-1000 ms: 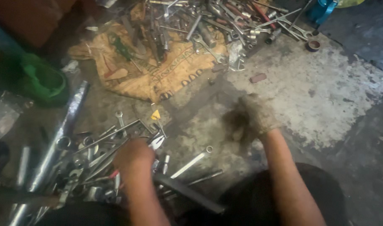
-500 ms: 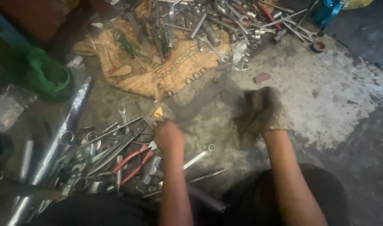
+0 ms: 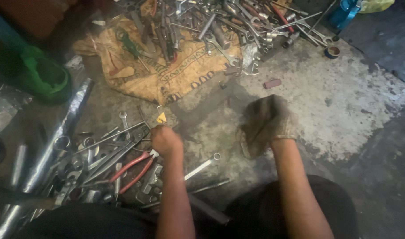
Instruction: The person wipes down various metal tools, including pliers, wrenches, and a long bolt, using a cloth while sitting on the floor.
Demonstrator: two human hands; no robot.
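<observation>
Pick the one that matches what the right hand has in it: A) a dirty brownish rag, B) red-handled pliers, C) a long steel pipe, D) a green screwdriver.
A: the right hand is wrapped in a dirty brownish rag over the concrete floor, while the red-handled pliers lie among the tools by the left hand.

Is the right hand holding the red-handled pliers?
No: the right hand is wrapped in a dirty rag, while the red-handled pliers lie by the left hand.
</observation>
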